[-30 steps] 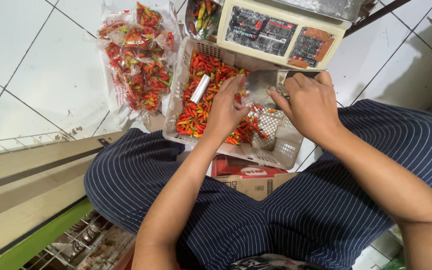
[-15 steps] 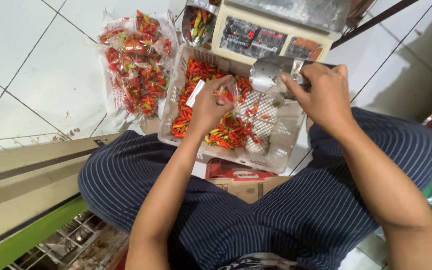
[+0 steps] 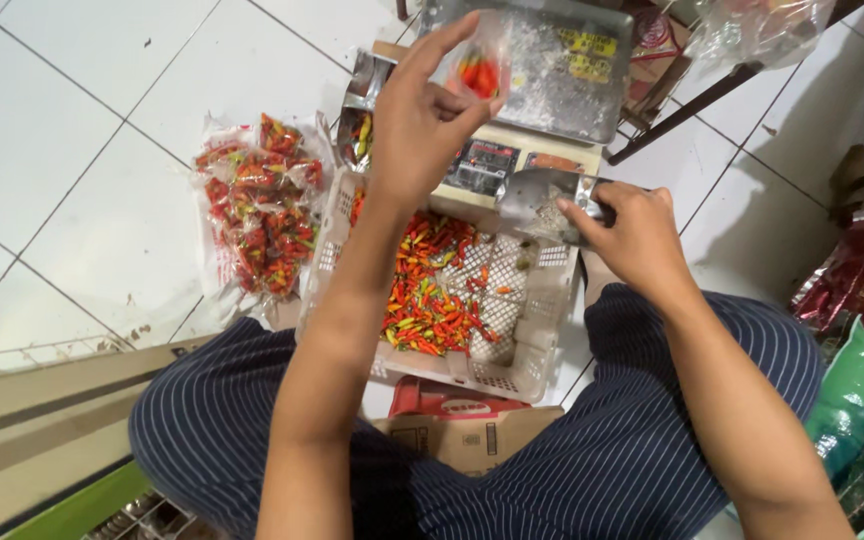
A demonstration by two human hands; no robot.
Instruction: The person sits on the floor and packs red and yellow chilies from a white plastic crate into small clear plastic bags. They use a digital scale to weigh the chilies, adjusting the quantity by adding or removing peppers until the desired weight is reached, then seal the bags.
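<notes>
My left hand [image 3: 420, 110] is raised and pinches a small clear plastic bag [image 3: 479, 66] with a few red and orange chili peppers in it, held over the metal tray of a weighing scale [image 3: 552, 75]. My right hand [image 3: 630, 238] grips a metal scoop [image 3: 537, 200] above the far right corner of a white perforated plastic basket [image 3: 542, 330]. The basket holds a heap of loose red, orange and green chili peppers [image 3: 427, 295].
A pile of filled clear bags of chili peppers [image 3: 257, 205] lies on the white tiled floor left of the basket. A cardboard box [image 3: 462, 430] sits between my striped trouser legs. Green and red packets [image 3: 857, 400] lie at the right edge.
My left hand has risen out of the basket with the small bag of peppers to the scale's tray. My right hand has lowered the scoop toward the basket's rim.
</notes>
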